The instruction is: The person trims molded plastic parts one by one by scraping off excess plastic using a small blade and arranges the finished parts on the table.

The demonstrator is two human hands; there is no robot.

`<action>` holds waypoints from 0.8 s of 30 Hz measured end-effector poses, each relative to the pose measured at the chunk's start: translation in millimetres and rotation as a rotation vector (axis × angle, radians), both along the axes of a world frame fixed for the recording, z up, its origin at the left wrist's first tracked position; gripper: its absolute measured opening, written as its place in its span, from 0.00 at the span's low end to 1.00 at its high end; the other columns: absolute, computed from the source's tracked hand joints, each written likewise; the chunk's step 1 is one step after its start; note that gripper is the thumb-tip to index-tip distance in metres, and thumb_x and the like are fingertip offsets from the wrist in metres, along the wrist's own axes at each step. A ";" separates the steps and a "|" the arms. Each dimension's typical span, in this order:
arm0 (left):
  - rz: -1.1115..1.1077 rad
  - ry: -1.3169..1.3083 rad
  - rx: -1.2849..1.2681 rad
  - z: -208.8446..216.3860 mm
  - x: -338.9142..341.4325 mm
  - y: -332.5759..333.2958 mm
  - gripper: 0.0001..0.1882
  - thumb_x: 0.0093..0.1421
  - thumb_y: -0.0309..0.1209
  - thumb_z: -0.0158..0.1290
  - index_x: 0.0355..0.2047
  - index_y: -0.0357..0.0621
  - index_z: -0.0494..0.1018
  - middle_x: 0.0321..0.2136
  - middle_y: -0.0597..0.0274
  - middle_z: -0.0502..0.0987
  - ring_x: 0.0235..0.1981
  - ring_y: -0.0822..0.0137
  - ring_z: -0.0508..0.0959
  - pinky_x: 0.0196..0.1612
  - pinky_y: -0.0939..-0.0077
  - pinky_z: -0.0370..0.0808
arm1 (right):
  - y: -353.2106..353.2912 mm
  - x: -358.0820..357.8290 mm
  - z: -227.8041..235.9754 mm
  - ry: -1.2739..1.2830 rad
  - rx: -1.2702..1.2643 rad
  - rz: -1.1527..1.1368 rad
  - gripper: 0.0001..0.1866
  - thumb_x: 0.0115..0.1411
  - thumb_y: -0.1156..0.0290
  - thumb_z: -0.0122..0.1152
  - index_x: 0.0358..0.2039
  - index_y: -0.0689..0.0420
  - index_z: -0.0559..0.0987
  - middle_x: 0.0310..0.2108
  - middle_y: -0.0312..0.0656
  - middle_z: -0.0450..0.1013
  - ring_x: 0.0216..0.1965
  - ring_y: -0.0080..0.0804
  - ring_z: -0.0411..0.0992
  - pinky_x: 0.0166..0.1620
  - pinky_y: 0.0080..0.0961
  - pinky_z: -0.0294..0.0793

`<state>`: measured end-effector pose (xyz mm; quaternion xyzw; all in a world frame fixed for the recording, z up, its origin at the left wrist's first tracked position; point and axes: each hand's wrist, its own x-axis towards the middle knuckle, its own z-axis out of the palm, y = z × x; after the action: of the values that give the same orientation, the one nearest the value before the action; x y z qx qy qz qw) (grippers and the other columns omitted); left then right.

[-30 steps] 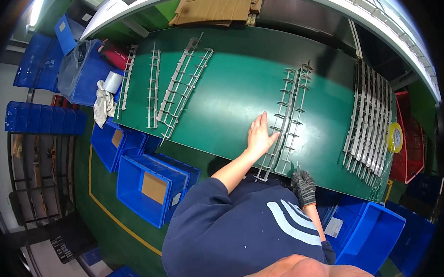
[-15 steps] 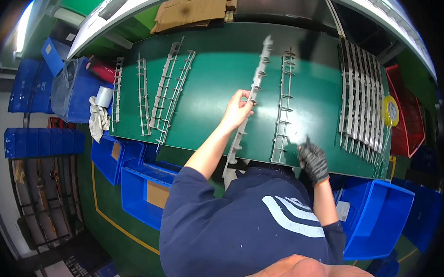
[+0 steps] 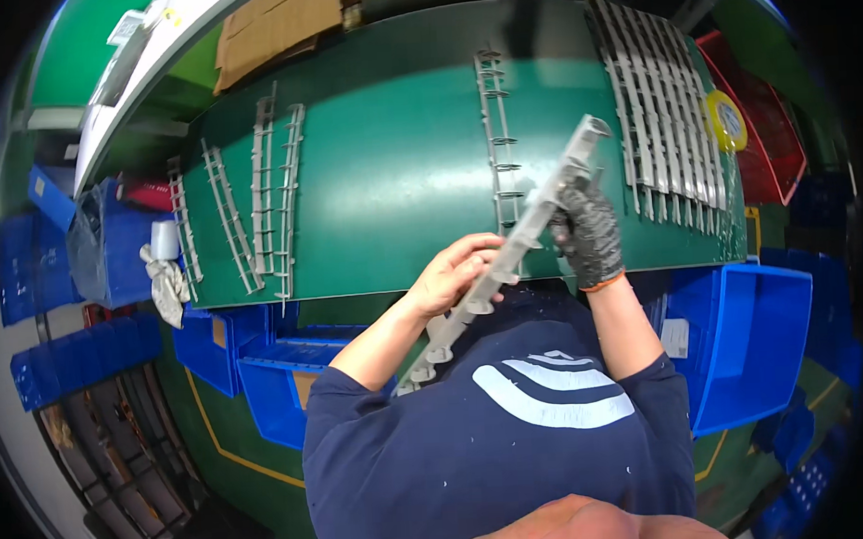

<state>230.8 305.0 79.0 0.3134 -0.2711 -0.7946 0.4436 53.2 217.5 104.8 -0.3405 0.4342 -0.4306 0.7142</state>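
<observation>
A long grey strip [image 3: 544, 199] with several protruding tabs slants in front of me. Its upper end is above the table and its lower end is near my shirt. My bare left hand [image 3: 456, 276] is closed round the strip's middle, with some fingers hidden behind it. Higher up, my right hand [image 3: 589, 226], in a dark grey knit glove, has its fingers curled against the strip's side. A thin dark tip pokes up beside those fingers, too small to name. Behind the held strip, a similar ladder-like strip [image 3: 496, 137] lies on the green table [image 3: 388, 165].
Several more strips [image 3: 266, 195] lie at the table's left. A dense row of strips [image 3: 666, 115] occupies the right, beside a yellow tape roll [image 3: 728, 122] and a red bin [image 3: 758, 130]. Blue bins [image 3: 748, 352] stand below the front edge. Cardboard [image 3: 277, 31] lies at the back.
My left hand has drawn the strip nearer to me and tilted it further right. My right hand has come up from the table's front edge onto the strip. The whole view has shifted.
</observation>
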 end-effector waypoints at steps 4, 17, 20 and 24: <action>-0.015 -0.183 0.049 7.9 -8.7 -3.1 0.20 0.55 0.35 0.42 0.44 0.34 0.59 0.35 0.51 0.69 0.30 0.62 0.74 0.22 0.79 0.74 | 4.6 8.9 1.3 0.076 -0.055 0.026 0.11 0.51 0.66 0.50 0.32 0.58 0.69 0.13 0.32 0.64 0.11 0.16 0.60 0.12 0.13 0.56; -0.017 -0.189 0.061 9.9 -0.9 -2.5 0.16 0.55 0.30 0.42 0.42 0.34 0.63 0.36 0.54 0.69 0.32 0.66 0.74 0.20 0.82 0.74 | 7.9 -28.3 3.5 0.676 -0.679 0.171 0.09 0.51 0.70 0.47 0.22 0.62 0.71 0.15 0.44 0.65 0.17 0.35 0.65 0.23 0.27 0.63; 0.026 -0.198 0.067 13.8 -5.0 -0.9 0.16 0.54 0.31 0.44 0.39 0.30 0.64 0.30 0.53 0.72 0.27 0.65 0.75 0.19 0.83 0.73 | 7.9 -27.2 4.6 0.701 -0.594 0.158 0.09 0.51 0.70 0.47 0.23 0.62 0.72 0.16 0.44 0.66 0.18 0.36 0.65 0.23 0.27 0.63; 0.001 -0.257 0.085 17.1 -5.7 -0.9 0.16 0.54 0.31 0.44 0.39 0.30 0.65 0.30 0.53 0.72 0.27 0.66 0.75 0.19 0.84 0.73 | 7.9 -33.5 -6.5 0.686 -0.691 0.375 0.09 0.51 0.69 0.47 0.24 0.62 0.73 0.16 0.44 0.66 0.18 0.37 0.65 0.23 0.28 0.63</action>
<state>225.2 304.2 96.1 0.4313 -0.2919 -0.7584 0.3918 19.7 225.4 98.3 -0.7499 0.4071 -0.2771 0.4417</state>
